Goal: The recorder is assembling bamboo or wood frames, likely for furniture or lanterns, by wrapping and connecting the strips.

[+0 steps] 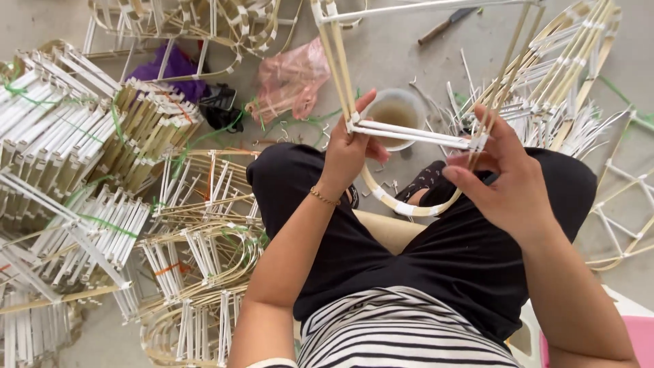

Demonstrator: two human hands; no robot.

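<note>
Concrete floor, piled with finished frames [75, 157] | left hand [347, 153] and right hand [507, 184] both pinch a bamboo lantern frame [415, 133] above the lap, near the glue cup [395, 112] | looks light, springy, kinda fragile; grab at taped joints

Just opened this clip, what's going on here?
A seated person holds a bamboo-strip frame over their lap. The left hand grips one end of its white-wrapped crossbar, the right hand the other end. A small bowl of cloudy liquid sits on the floor beyond the knees. Stacks of similar finished frames lie to the left.
</note>
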